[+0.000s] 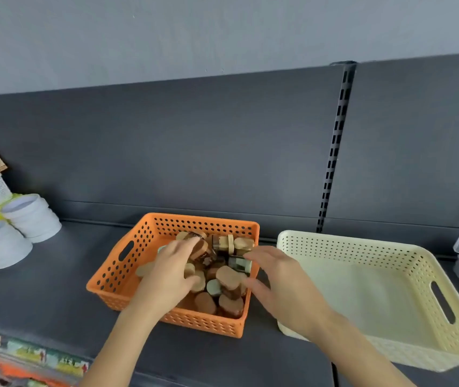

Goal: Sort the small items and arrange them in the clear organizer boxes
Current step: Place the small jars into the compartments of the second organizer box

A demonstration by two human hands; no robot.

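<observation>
left fingers [186, 244]: curled over a brown jar [204, 251]
right fingers [254, 254]: with the thumb, pinching a dark jar [238, 264]
left hand [171, 272]: inside the orange basket [116, 277]
right hand [278, 277]: over the orange basket's right wall
small jars [224, 286]: cork-lidded, heaped in the orange basket
cream basket [362, 244]: just right of the orange basket
white tubs [31, 217]: well left of the orange basket
</observation>
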